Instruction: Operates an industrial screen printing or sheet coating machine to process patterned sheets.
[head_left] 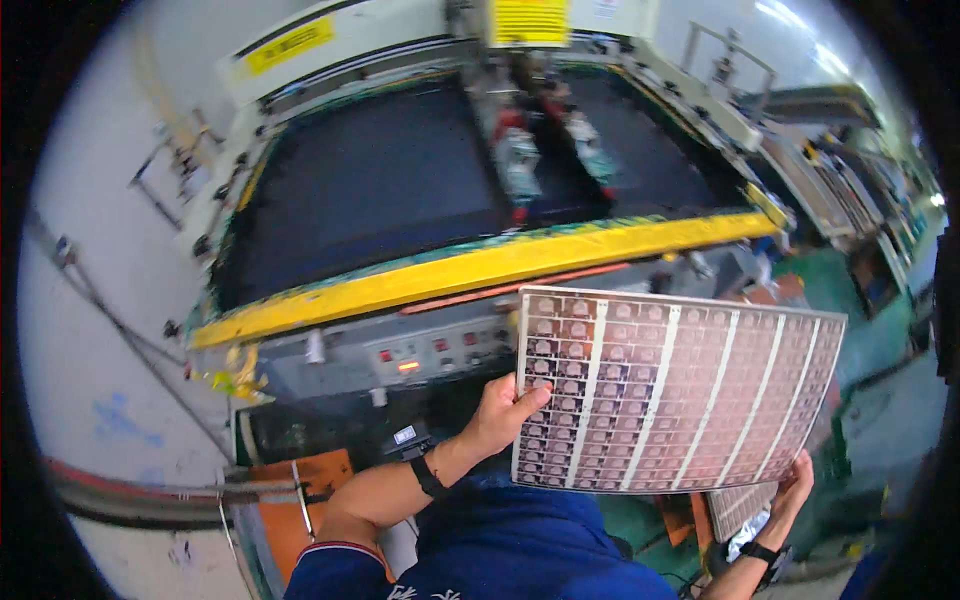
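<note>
A large rectangular printed panel [690, 400] is held up in front of my body, tilted toward me. Rows of small repeated units cover it, split by pale strips, so it looks like a circuit board panel. My left hand [508, 412] grips its left edge, with the thumb on the face and the fingers behind, mostly hidden. At the lower right corner, my right hand [795, 485] closes on the edge from below. Both wrists wear black bands; a small device sits on the left one.
Ahead stands a screen printing machine with a dark screen bed [370, 180] and a yellow front bar [500, 262]. Its carriage [518, 160] crosses the bed. Below is a control panel [440, 350] with red switches. Flat panels [830, 190] stack at the right; another patterned panel [738, 508] lies below.
</note>
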